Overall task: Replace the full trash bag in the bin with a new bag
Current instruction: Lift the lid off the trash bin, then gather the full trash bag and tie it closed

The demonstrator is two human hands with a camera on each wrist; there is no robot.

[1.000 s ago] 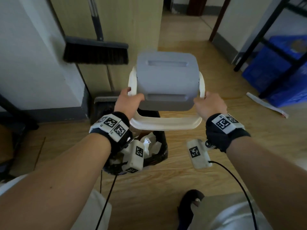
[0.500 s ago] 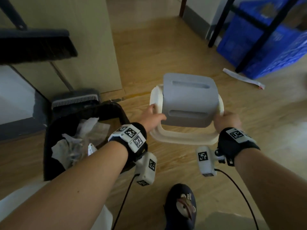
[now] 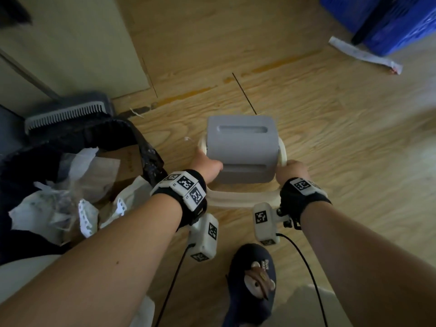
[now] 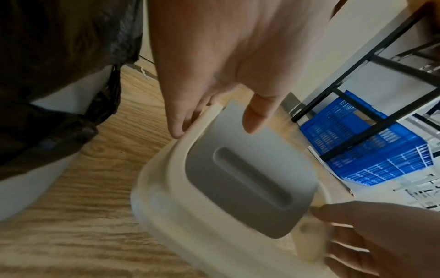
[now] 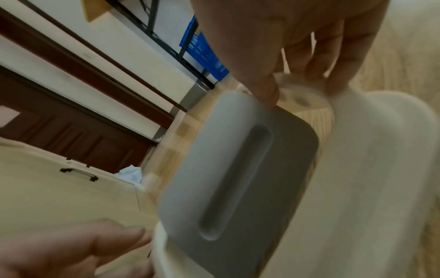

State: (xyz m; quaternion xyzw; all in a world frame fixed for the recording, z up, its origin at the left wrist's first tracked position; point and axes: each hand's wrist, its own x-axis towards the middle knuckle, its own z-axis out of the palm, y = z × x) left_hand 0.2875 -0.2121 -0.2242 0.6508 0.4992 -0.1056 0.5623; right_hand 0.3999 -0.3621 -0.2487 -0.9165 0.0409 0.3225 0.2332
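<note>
Starting left of the lid, I see the white plastic bin [image 3: 21, 277] lined with a black plastic trash bag [image 3: 132, 133], crammed with crumpled white paper [image 3: 70, 185] to the rim; that full bag is not yet lifted. My left hand [image 3: 206, 165] grips the lid's left edge, fingers [image 4: 177, 122] curled under the frame, thumb on the grey flap. Between my hands hangs the cream plastic bin lid with its grey swing flap [image 3: 240, 149], low over the wooden floor [image 3: 330, 138], just beside the bin. My right hand [image 3: 291, 169] clamps the lid's right edge the same way, thumb on top.

I judge the risks thus: the flap pivots, so a thumb pressing it may slip as I set the lid down. Placed too near the bin, the lid would be underfoot when I haul the bag out; my dark slipper [image 3: 252, 284] is close behind it.
</note>
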